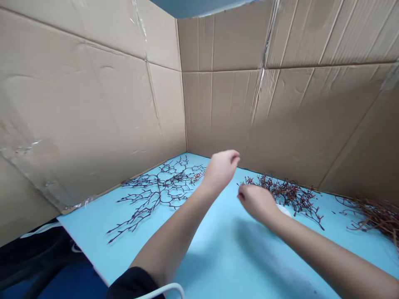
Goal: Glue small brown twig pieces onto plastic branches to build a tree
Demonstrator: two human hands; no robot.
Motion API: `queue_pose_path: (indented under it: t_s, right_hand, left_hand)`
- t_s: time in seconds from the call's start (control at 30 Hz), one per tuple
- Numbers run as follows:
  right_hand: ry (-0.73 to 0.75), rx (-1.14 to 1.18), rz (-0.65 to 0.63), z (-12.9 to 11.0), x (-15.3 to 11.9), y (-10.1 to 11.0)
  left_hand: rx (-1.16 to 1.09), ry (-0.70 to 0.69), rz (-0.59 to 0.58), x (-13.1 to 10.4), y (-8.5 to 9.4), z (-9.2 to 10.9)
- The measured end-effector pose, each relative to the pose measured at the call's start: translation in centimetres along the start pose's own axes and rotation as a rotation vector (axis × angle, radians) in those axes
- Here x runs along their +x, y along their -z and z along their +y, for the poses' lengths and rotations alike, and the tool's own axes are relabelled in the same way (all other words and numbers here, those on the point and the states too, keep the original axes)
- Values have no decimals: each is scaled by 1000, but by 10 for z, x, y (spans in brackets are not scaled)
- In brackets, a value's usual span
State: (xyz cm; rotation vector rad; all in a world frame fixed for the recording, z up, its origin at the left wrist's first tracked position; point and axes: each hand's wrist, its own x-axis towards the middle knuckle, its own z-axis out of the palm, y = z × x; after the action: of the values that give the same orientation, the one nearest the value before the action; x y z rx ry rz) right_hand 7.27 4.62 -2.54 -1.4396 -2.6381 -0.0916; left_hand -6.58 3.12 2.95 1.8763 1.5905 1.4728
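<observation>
Near the middle of the view my left hand [222,167] is raised over the blue table, its fingers curled closed. Lower and to its right, my right hand [255,200] is closed too. A gap separates the two hands, and anything between their fingers is too small to make out. Dark branching twigs [158,189] spread flat to the left, partly behind my left forearm. Behind and right of my right hand lies a pile of reddish-brown twigs [286,193]. A white round object [284,210] shows partly behind my right wrist.
Tall cardboard walls [218,108] meet in a corner behind the blue table [215,257]. Another heap of brown twigs [374,216] lies at the far right. A white cable [168,286] crosses the bottom by my left sleeve. Dark cloth [40,257] is at the lower left.
</observation>
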Motion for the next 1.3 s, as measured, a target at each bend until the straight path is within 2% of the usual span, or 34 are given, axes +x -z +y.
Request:
queue_pose_path:
  t_s: [0.1, 0.17, 0.27, 0.37, 0.43, 0.57, 0.67, 0.77, 0.83, 0.9, 0.97, 1.1, 1.2, 1.3]
  right_hand:
    - [189, 69, -29, -42, -5, -15]
    - [278, 118, -33, -72, -2, -28]
    - [330, 178, -13, -111, 11, -47]
    - [316, 204, -14, -127, 25, -57]
    - [281, 210, 10, -121, 30, -56]
    - [176, 216, 120, -80, 26, -41]
    - [80, 212, 183, -52, 21, -28]
    - [15, 218, 212, -37, 21, -24]
    - [-6, 230, 221, -31, 22, -26]
    - [-14, 245, 218, -27, 20, -31]
    - [-6, 257, 196, -25, 17, -39]
    - [45, 269, 195, -35, 9, -53]
    - [88, 272, 251, -51, 11, -56]
    - [146, 258, 299, -64, 19, -54]
  left_hand:
    - [-14, -81, 167, -14, 45, 33]
    - [14, -112, 189, -22, 59, 43]
    - [119, -110, 99, -24, 61, 40]
    - [261, -75, -48, -18, 58, 27]
    - [323, -63, -137, -14, 58, 18]
    - [386, -44, -350, -8, 60, 1]
    - [414, -17, -555, 5, 53, -15]
    - [423, 1, -766, 17, 43, -36]
    - [423, 4, -876, 15, 39, -54]
    - [441, 26, -942, 2, 38, -75]
    - [475, 58, -907, -18, 39, -98]
    - [514, 82, -711, -53, 40, -137]
    - [483, 82, -671, -57, 42, -152]
    - [428, 67, -680, -52, 47, -156]
